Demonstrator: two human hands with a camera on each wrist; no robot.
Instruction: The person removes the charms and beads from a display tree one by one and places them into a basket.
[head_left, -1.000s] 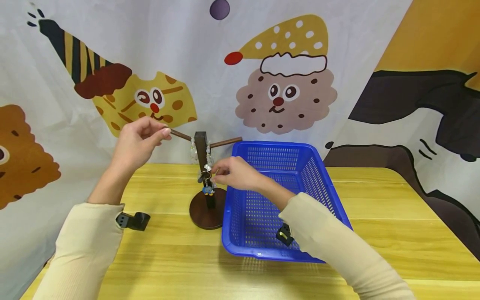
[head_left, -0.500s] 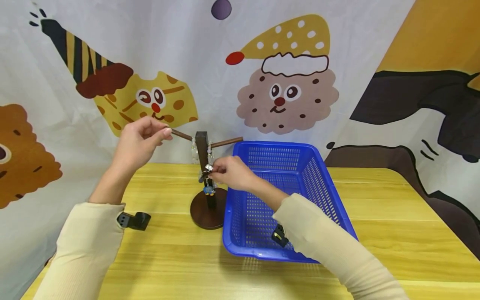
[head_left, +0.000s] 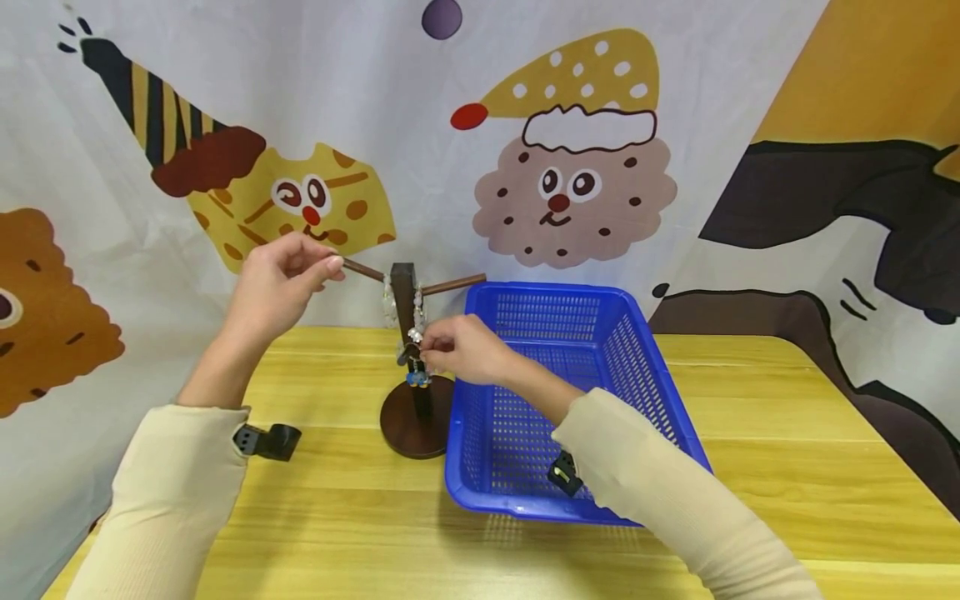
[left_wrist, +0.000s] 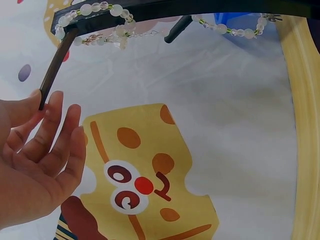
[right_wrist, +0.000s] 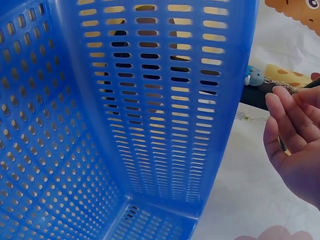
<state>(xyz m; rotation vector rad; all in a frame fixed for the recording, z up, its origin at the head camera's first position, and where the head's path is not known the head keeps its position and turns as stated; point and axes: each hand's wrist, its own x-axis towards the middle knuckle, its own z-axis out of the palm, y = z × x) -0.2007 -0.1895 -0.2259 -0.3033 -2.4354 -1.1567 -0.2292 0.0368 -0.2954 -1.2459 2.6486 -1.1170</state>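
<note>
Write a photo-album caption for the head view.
Left hand pinches the brown stand's peg, right hand pinches a blue-charmed keychain, blue basket alongside.

Count: one table (head_left: 337, 525); one stand (head_left: 402, 435); one upper left peg (head_left: 363, 268); one upper right peg (head_left: 454, 284); one blue basket (head_left: 517, 507); one left hand (head_left: 277, 287), one right hand (head_left: 471, 350); two sleeves (head_left: 172, 483); two black wrist mounts (head_left: 268, 442); one chain (right_wrist: 281, 84) with one blue charm (head_left: 417, 379); at least two beaded strands (left_wrist: 116, 10), exact number unclear; one far backdrop (head_left: 435, 100)

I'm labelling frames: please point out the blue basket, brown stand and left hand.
Blue basket (head_left: 525, 507), head view: front rim.
Brown stand (head_left: 405, 303), head view: upper post.
Left hand (left_wrist: 31, 181), left wrist view: palm.
</note>
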